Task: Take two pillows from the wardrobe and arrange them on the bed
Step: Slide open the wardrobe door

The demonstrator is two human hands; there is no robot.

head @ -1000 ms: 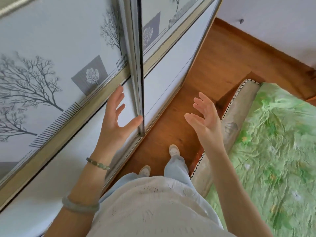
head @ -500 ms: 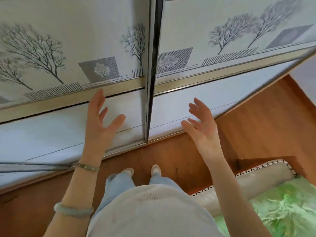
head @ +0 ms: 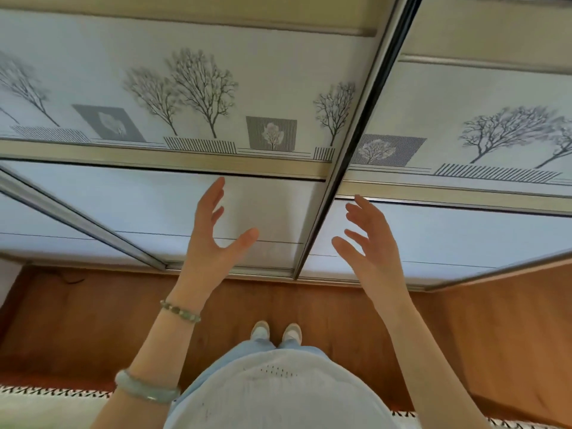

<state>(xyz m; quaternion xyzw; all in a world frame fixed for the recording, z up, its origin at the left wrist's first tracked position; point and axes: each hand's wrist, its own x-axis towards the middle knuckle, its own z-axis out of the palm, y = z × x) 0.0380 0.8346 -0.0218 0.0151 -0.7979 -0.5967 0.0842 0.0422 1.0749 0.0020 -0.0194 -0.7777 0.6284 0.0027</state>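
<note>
The wardrobe (head: 278, 88) looks closed and no pillows are in view, so the task seems barely begun. Left of its door seam (head: 340, 187), the left hand (head: 213, 243) spreads its empty fingers wide. Right of the seam, the right hand (head: 376, 252) does likewise.

Floor (head: 93, 320): brown wood boards, seen as a strip between wardrobe and bed. The wardrobe (head: 263, 212) is stood on it along the far side, and its bottom rail (head: 232, 270) is seated at floor level. Two pale shoes (head: 260, 331) are planted side by side on the boards, toes pointed at the wardrobe, near the rail but apart from it. A thin dark squiggle (head: 66, 278) is seen on the floor at far left, near the rail; what it is cannot be told. The bed (head: 46, 408) is cut off at the bottom edge. Only a pale side with black zigzag trim (head: 52, 391) is shown, bordering the floor strip. A trace of green cover (head: 15, 426) is seen bottom left.
</note>
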